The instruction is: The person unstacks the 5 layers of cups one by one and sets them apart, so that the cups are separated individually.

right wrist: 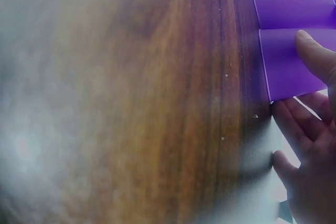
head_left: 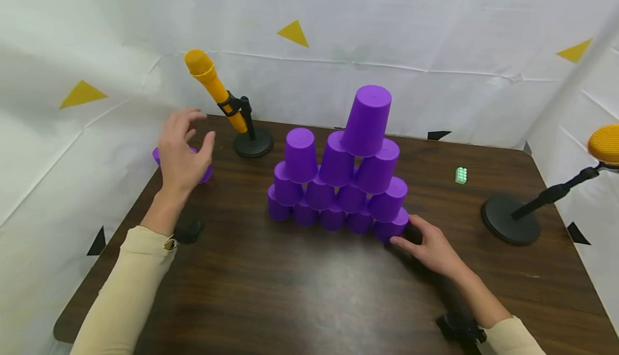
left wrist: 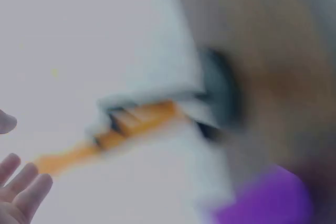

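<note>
Upside-down purple cups (head_left: pixel 332 219) form a pyramid of four tiers, with a single top cup (head_left: pixel 367 121). My right hand (head_left: pixel 435 247) touches the right end cup (head_left: pixel 388 229) of the bottom row. In the right wrist view its thumb (right wrist: pixel 315 53) lies against this cup, and the fairly straight fingers (right wrist: pixel 294 124) are at its side. Raised on the left, my left hand (head_left: pixel 181 148) has its thumb and fingers apart, with nothing between them. Behind it is more purple cup plastic (head_left: pixel 205 175), largely hidden; the number of cups there is unclear. The left wrist view is blurred.
A yellow microphone (head_left: pixel 213 82) on a black stand (head_left: pixel 253 141) is behind and left of the pyramid. Another yellow-topped microphone (head_left: pixel 605 143) with a black base (head_left: pixel 510 219) stands at the right. A small green toy brick (head_left: pixel 461 175) lies on the brown table (head_left: pixel 290 301).
</note>
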`<state>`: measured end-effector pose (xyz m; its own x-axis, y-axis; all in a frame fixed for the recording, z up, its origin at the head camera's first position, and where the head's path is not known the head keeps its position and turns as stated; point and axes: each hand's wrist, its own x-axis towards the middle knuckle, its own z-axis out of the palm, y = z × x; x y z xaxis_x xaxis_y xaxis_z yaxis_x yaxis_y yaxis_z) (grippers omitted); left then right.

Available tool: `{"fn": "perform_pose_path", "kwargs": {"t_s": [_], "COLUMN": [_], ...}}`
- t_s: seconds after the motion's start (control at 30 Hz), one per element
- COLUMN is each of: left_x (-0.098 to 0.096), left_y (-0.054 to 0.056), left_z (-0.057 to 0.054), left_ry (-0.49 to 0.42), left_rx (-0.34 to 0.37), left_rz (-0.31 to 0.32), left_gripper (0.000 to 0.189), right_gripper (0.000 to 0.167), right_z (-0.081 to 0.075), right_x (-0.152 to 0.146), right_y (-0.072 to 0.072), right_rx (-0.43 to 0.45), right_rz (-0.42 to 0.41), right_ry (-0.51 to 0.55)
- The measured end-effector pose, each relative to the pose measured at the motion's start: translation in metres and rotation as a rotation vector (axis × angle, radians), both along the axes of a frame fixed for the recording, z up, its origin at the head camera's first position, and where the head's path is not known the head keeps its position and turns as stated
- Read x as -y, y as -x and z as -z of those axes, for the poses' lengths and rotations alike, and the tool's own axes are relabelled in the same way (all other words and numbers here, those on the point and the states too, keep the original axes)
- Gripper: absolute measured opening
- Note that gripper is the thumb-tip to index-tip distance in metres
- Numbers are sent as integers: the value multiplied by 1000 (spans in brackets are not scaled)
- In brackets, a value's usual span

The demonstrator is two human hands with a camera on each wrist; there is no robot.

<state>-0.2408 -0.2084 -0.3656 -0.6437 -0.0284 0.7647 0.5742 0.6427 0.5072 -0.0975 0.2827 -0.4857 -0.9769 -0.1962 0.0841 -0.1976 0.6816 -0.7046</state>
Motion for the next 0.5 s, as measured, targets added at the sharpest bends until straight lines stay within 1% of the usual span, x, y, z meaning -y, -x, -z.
{"fn": "perform_pose_path", "kwargs": {"t_s": [0.07, 0.13, 0.17, 0.23, 0.3, 0.37, 0.43, 0.5], "left_x": [-30, -59, -72, -99, -122, -144, -162, -177], "left_y": [-10, -20, -26, -35, -43, -50, -53, -55], "left_z": [-27, -50, -60, -75, -86, -92, -95, -96], "left_ry": [3, 17, 25, 32, 24, 25, 39, 60], "left_rx": [-74, -133, -153, -181, -182, -170, -156, -136], "left_rz": [119, 245, 306, 419, 511, 572, 616, 645], "left_gripper": [32, 35, 37, 39, 40, 42, 44, 49], "right_gripper": [51, 50, 50, 51, 51, 51, 51, 51], "right_z": [0, 0, 0, 1, 1, 1, 0, -1], "right_x": [0, -1, -1, -1, -1, -1, 0, 1], "right_y": [-1, -2, -2, -2, -2, -2, -1, 0], "right_rx": [-5, -8, -7, -3, 6, 12, 16, 19], "right_rz": [4, 7, 9, 10, 7, 4, -2, -4], "right_ry": [0, 4, 6, 6, 8, 8, 10, 10]}}
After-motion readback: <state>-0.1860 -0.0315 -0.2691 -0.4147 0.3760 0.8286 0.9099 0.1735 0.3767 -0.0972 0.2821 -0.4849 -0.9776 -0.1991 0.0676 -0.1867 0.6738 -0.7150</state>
